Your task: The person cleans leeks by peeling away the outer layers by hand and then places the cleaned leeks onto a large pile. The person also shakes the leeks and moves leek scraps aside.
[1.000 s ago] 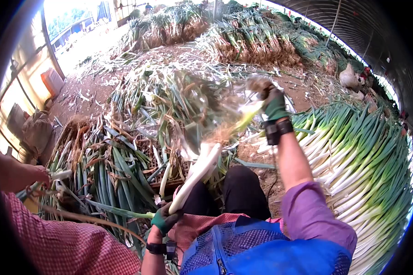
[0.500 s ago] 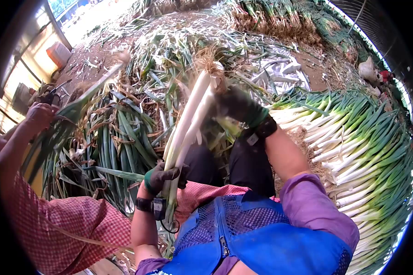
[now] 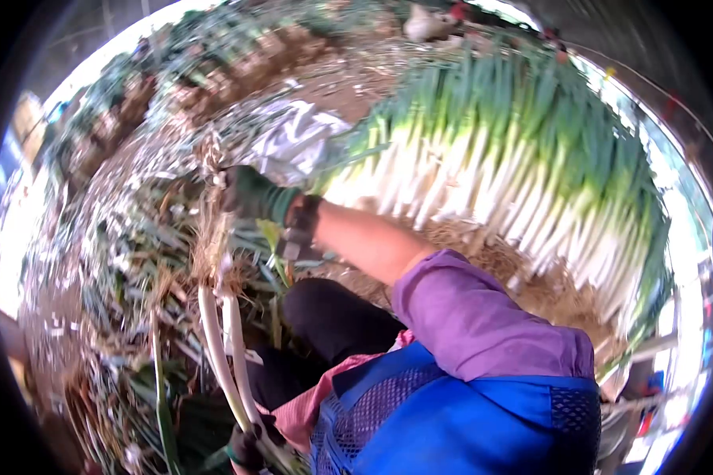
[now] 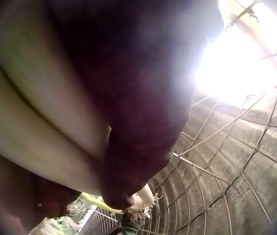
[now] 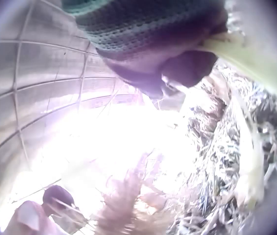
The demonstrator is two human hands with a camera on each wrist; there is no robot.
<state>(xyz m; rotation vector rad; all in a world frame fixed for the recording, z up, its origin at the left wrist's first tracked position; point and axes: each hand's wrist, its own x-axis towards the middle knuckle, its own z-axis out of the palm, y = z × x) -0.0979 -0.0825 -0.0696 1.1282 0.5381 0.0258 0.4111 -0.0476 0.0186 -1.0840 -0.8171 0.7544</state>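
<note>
Head view shows the left hand (image 3: 247, 448) gripping two white leek stalks (image 3: 222, 356), root ends outward, beside dark trousers (image 3: 333, 318); beyond them, the right hand (image 3: 249, 193) grips a pale green strip (image 5: 248, 62).

Gap over soil (image 3: 358, 277) between right forearm (image 3: 364, 237) and dark knee (image 3: 333, 313), held leeks (image 3: 216, 340) in the way leftward
</note>
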